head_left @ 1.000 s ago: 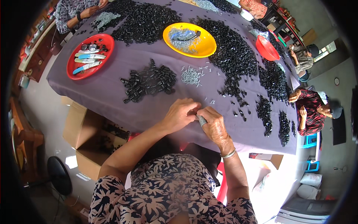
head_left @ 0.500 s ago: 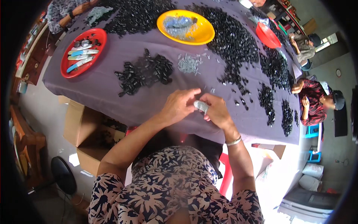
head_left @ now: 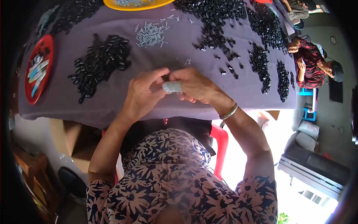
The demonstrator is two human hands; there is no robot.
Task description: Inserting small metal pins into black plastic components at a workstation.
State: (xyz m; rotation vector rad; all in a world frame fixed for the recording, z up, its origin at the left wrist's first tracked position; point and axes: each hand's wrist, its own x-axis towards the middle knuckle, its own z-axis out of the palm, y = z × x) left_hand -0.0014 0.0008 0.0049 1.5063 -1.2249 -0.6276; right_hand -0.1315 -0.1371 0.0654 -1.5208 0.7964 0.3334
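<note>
In front of me, over the near part of the cloth, my left hand (head_left: 140,96) and my right hand (head_left: 197,86) meet. Both have thumb and fingers bent together, closed around something too small or hidden to make out. A grey-white wrap (head_left: 172,87) covers my right thumb, which points toward my left hand. Beyond my left hand lies a heap of small black plastic pieces (head_left: 99,61). Farther off is a small pile of thin clear-grey pins (head_left: 150,34), with a few loose pins (head_left: 188,61) just past my right hand.
A red tray (head_left: 28,74) with blue-and-white handled tools stands at the left table edge. At the far edge is a yellow plate (head_left: 143,8) of pins. Large black heaps (head_left: 210,16) cover the far right. Across there sits a person in red plaid (head_left: 310,61).
My hands have come closer together and now touch or overlap. My view has shifted, so the trays and heaps appear farther left and higher.
</note>
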